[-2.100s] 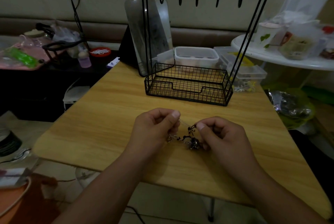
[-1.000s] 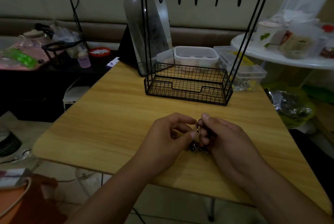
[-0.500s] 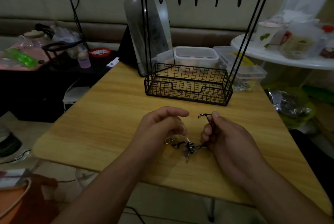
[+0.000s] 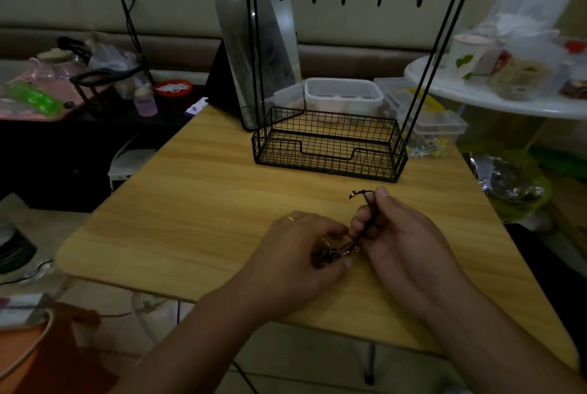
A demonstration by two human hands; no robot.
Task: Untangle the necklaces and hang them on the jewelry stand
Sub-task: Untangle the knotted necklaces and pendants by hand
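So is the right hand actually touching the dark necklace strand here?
Touching. The head view shows the right hand with its fingers curled round the dark necklace strand, whose end sticks out above the fingertips.

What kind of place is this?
Probably a lived-in room at home: a small wooden table before a cushioned bench, a standing mirror, and a cluttered white side table.

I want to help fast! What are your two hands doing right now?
Left hand: closed, pinching the tangled necklaces just above the table.
Right hand: closed, gripping a dark strand of the same necklaces.
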